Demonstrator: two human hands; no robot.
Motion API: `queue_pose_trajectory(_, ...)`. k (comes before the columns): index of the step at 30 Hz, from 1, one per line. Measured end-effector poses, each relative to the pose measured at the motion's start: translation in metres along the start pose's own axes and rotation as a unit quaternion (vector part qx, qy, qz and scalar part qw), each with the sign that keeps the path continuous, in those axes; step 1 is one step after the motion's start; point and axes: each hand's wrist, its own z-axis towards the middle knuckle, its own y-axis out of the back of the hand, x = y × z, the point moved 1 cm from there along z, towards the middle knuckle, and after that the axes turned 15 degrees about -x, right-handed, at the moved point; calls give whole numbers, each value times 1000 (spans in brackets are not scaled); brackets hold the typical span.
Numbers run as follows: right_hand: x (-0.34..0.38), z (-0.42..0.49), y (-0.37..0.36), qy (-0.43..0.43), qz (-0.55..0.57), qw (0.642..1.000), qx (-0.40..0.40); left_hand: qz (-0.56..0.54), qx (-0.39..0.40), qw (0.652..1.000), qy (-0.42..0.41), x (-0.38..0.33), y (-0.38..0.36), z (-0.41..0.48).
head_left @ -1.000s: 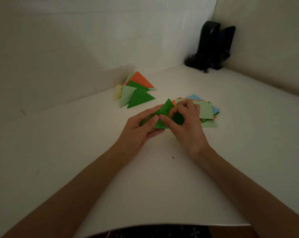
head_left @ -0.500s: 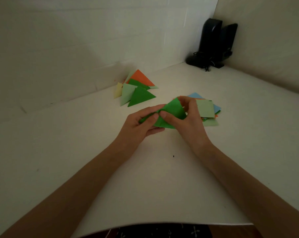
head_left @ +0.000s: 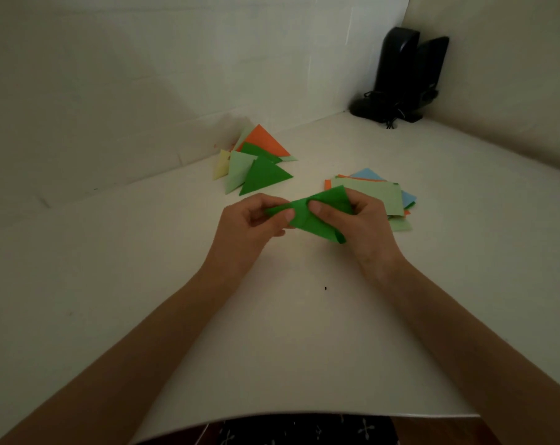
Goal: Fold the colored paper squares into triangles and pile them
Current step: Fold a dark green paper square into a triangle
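Status: green paper (head_left: pixel 317 216) is mid-fold, held at table (head_left: pixel 272 332) centre. Can't tell if its lower edge touches the surface.

Grip: left hand (head_left: pixel 256 220) pinches the 9 o'clock tip between thumb and curled fingers. The right hand (head_left: pixel 359 220) pinches the 3 o'clock half, thumb on top near the middle, fingers curled behind. Thumbs nearly meet on the sheet. The sheet is bowed and the layers aren't flat, so my read is the crease isn't set.

Doing it well:
- Match the two opposite corners exactly before applying any pressure.
- Pin the matched corners with one hand and lay the sheet down flat.
- Run the other thumb from the middle of the fold out to both ends.
- Creasing thin paper in the air tends to skew. The tabletop gives a hard backing.
- Check the edges sit flush, or the triangle ends up with a lip.

Layout: pile of triangles (head_left: pixel 259 165) at 11 o'clock from the hands, near the wall (head_left: pixel 143 75), loosely fanned. The stack of squares (head_left: pixel 378 194) is at 2 o'clock, just behind the right hand, with several sheets to go, so probably part way through. Black speakers (head_left: pixel 404 75) sit far out at 1 o'clock, clear of the work.
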Motion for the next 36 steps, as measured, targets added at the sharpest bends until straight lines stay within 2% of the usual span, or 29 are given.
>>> queue_pose_trajectory(7, 1, 0, 1, -38, 56, 998, -19, -39, -14, 999, -13, -3, -3, -2)
queue_pose_trajectory(13, 7, -2, 1, -15, 87, 996, -11, -80, -34, 994, 62, -3, 1, -1)
queue_pose_trajectory(29, 7, -2, -1, -37, 134, 990, -9, -77, -37, 996, 25, -9, -2, -4)
queue_pose_trajectory(36, 7, 0, 2, -39, 122, 992, -20, -68, -53, 995, 44, -8, 0, -2)
